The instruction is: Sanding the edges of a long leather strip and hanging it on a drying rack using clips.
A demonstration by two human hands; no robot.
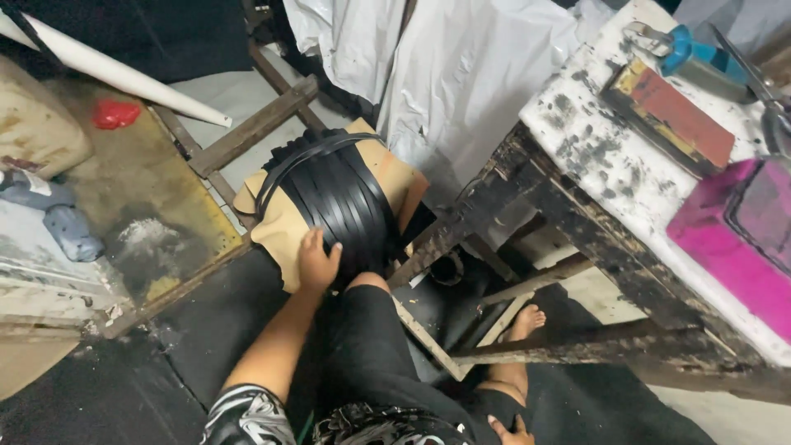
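My left hand [317, 262] rests flat on a stack of black strips [338, 194] that lies on a tan cardboard sheet [280, 222] in front of my knee. The fingers are spread and press the near end of the strips. My right hand [511, 430] sits at the bottom edge on my dark-trousered thigh, only partly in view, holding nothing that I can see. My bare foot [527, 320] stands on the floor under a worn wooden table [593, 206].
On the table top lie a pink box [725, 239], a red-and-yellow block [671, 115] and blue-handled tools [688, 49]. White plastic sheeting [461, 74] hangs behind. A white pipe [115, 74], wooden rails [255, 124] and a red scrap [115, 113] lie at the left.
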